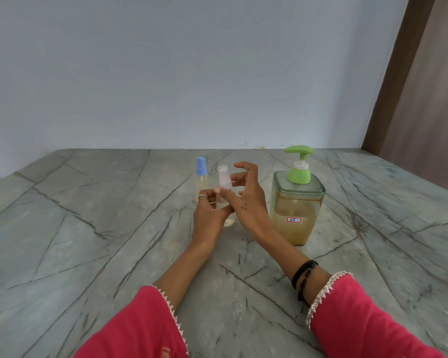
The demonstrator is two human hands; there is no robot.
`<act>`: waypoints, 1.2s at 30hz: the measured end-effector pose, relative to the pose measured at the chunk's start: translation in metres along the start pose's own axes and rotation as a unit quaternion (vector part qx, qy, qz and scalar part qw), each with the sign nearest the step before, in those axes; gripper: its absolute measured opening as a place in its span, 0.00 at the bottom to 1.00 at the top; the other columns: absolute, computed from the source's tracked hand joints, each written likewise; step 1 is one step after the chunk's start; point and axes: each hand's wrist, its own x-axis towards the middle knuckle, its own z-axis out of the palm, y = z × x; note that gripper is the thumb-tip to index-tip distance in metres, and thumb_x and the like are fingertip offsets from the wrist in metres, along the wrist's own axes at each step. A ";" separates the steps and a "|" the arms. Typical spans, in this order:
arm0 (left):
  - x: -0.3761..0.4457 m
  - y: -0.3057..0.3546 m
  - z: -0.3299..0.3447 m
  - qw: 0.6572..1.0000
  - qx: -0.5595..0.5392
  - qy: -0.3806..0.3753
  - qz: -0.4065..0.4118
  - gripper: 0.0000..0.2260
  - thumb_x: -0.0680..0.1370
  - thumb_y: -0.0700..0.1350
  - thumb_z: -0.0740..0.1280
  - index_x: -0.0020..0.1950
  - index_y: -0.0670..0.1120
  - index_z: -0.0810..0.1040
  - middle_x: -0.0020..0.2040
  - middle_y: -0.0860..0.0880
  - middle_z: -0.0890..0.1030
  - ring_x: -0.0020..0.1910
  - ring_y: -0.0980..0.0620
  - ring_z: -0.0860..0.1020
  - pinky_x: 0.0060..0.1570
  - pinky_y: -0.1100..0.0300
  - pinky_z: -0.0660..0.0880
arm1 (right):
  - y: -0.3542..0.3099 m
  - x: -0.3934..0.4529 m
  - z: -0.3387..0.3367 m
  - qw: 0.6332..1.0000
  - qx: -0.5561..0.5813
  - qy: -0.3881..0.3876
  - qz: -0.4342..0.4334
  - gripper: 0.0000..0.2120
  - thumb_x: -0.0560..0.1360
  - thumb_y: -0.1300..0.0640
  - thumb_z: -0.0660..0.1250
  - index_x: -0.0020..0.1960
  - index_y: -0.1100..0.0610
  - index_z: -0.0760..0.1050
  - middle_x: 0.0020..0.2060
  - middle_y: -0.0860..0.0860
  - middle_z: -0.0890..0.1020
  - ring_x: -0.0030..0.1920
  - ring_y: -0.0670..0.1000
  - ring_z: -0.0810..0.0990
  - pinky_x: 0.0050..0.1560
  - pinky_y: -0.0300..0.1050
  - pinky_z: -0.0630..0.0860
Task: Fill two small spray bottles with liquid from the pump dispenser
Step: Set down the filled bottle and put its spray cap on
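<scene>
Two small spray bottles are standing on the counter (114, 228) beside one pump dispenser (296, 202) holding yellow liquid, the left hand (207, 213) gripping the pink-capped bottle (224, 192), the blue-capped bottle (201, 179) behind it, the right hand (248, 195) hovering with fingers spread.

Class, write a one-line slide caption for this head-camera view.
Left hand grips a pink-capped spray bottle; right hand hovers beside its cap.

both forearms reached to mid-frame, the left hand (208, 210) curled in a grip, the right hand (246, 195) spread loosely.
</scene>
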 end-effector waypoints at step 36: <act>-0.001 0.001 0.000 1.000 0.011 0.004 0.002 0.15 0.72 0.41 0.71 0.55 0.48 0.70 0.46 0.55 0.77 0.46 0.61 0.76 0.40 0.69 0.71 | 0.004 -0.003 0.001 0.997 0.057 0.016 0.042 0.29 0.67 0.52 0.76 0.59 0.45 0.60 0.52 0.47 0.75 0.57 0.48 0.72 0.47 0.25 0.66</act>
